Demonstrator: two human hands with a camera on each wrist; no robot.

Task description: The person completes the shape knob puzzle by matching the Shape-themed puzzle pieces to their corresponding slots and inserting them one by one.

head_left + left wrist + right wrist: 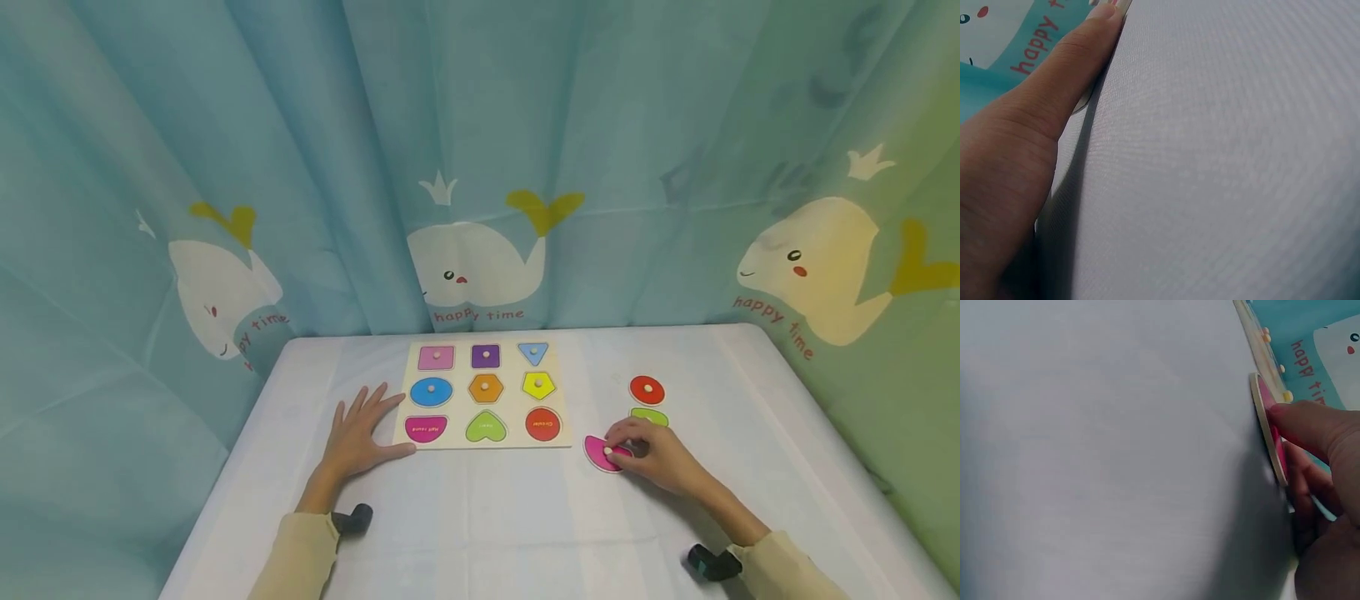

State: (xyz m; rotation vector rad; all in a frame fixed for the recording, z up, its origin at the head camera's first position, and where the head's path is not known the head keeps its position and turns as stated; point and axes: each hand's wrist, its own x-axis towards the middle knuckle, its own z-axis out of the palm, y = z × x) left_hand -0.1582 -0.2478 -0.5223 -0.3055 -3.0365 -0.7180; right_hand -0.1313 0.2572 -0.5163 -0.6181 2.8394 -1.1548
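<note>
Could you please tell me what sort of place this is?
Probably a small curtained-off play or recording corner: a whale-print curtain hangs behind a white-covered table, where a shape puzzle board lies.

Left grip spread, thumb apart from fingers; right grip curled, pinching.

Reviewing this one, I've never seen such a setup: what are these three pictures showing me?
There's no machine, only a person's two bare hands. The wide picture comes from a camera on the head; the close ones from wrist cameras. On the white table lies a puzzle board holding six knobbed pieces; its half-round, heart and circle slots are unfilled. The left hand rests at the board's left edge. The right hand pinches the magenta half-round piece near its knob. Near it lie a red circular piece and a partly hidden green piece.
</note>
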